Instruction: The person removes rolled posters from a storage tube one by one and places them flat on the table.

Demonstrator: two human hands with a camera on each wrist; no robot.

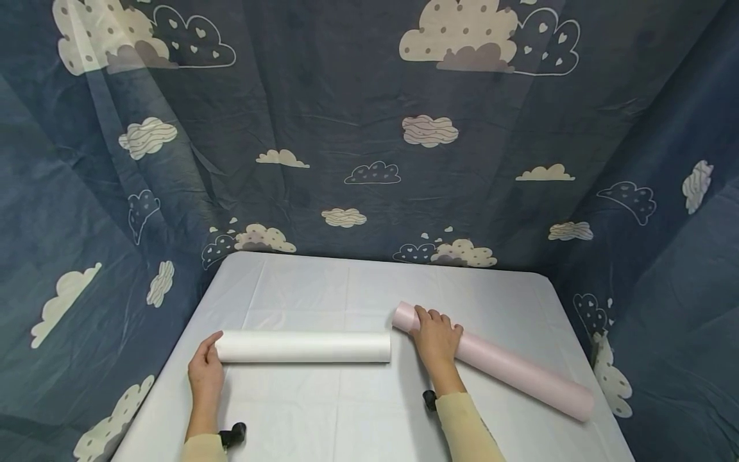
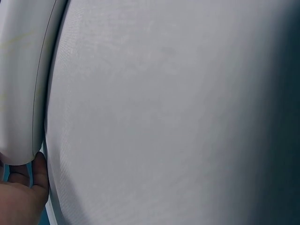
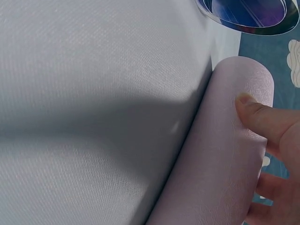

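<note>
A white roll (image 1: 303, 346) lies crosswise on the white-covered table (image 1: 323, 410). My left hand (image 1: 208, 362) rests at its left end. In the left wrist view the thumb (image 2: 40, 171) touches that end of the white roll (image 2: 18, 84). To the right, a pink roll (image 1: 508, 369) lies at a slant, its far end pointing toward the white roll. My right hand (image 1: 434, 330) grips the pink roll near that end, fingers draped over the top. The right wrist view shows a fingertip (image 3: 251, 110) pressed on the pink roll (image 3: 215, 173).
Dark blue fabric with cloud prints (image 1: 369, 141) hangs close behind and on both sides of the table. The table's right edge (image 1: 583, 359) runs near the pink roll's lower end. Black wrist mounts (image 1: 233, 435) sit by my sleeves.
</note>
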